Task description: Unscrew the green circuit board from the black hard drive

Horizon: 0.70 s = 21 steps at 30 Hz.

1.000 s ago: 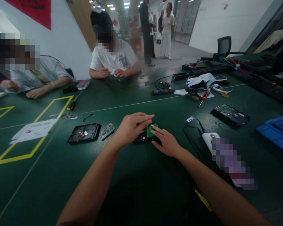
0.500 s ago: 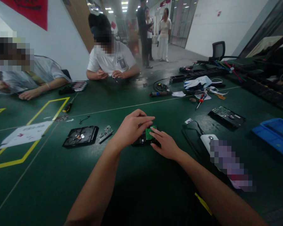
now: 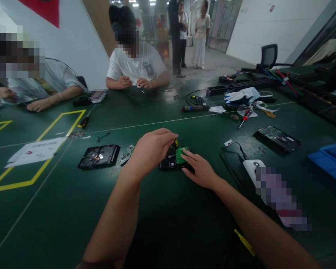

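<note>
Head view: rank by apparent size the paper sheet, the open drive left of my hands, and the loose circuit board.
1. paper sheet
2. open drive
3. loose circuit board, clearly smallest

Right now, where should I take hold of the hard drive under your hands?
Pinch the hard drive across its two straight side edges, coming down from above: it is a thin slab lying flat on the table, green circuit board face up, so the top offers no hold.

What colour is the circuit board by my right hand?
The circuit board is green; head view.
</note>
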Tool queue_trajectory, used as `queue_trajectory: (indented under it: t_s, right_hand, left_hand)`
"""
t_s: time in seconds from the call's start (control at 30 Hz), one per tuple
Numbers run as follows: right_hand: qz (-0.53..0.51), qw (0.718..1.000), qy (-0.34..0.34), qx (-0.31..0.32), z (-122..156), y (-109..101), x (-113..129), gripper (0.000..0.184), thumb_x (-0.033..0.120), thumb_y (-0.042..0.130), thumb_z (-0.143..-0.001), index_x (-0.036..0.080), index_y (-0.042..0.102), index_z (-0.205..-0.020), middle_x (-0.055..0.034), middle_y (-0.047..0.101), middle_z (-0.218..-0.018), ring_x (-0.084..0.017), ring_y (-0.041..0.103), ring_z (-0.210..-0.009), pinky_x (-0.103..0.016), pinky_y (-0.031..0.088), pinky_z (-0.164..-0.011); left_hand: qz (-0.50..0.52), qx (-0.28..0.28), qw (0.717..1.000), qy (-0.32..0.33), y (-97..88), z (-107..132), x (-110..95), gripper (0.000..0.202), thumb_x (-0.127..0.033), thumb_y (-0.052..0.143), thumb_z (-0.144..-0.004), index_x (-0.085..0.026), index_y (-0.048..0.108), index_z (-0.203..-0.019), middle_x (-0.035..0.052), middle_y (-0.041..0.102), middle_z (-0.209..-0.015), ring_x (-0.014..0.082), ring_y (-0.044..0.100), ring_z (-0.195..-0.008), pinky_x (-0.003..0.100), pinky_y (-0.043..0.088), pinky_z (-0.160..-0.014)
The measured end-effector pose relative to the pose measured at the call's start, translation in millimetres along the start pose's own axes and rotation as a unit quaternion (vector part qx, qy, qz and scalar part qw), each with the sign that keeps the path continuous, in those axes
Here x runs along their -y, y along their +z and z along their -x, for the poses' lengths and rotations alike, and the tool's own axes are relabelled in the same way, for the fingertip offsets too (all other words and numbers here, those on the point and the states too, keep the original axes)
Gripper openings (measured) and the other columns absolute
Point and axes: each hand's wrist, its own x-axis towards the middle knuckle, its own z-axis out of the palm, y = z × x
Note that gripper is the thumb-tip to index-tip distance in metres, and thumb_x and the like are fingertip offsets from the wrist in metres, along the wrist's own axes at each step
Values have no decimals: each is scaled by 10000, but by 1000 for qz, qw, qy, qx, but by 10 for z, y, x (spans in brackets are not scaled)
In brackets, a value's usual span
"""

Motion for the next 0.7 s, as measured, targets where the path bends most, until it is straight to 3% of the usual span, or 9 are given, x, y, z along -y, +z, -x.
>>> queue_trajectory:
  t_s: [0.23, 0.4, 0.7]
  right_hand:
    - [1, 1000, -4, -4, 1, 1, 6, 539, 416, 542, -1011, 263, 494, -1526, -92, 398, -1654, -322, 593, -1258, -536, 505, -1036]
    - [3, 1000, -5, -8, -2, 2, 4, 531, 412, 549, -1010, 262, 501, -1517, -84, 405, -1651, -316, 597, -1258, -522, 509, -1038]
    - [4, 1000, -13, -16, 4, 7, 13, 517, 388, 548, -1010, 237, 513, -1504, -95, 415, -1645, -325, 559, -1329, -534, 475, -1088]
  left_hand:
    - [37, -47, 997, 45, 110, -7, 37, 208, -248, 628, -996, -216, 783, -1131, 82, 747, -1115, 211, 711, -1008, 372, 582, -930]
    - [44, -79, 994, 53, 191, -36, 92, 192, -215, 636, -985, -216, 788, -1102, 76, 725, -1052, 184, 688, -951, 328, 581, -848]
    - [72, -68, 994, 45, 243, -51, 44, 280, -123, 562, -994, -198, 757, -1181, 77, 761, -1183, 210, 721, -1083, 374, 593, -969]
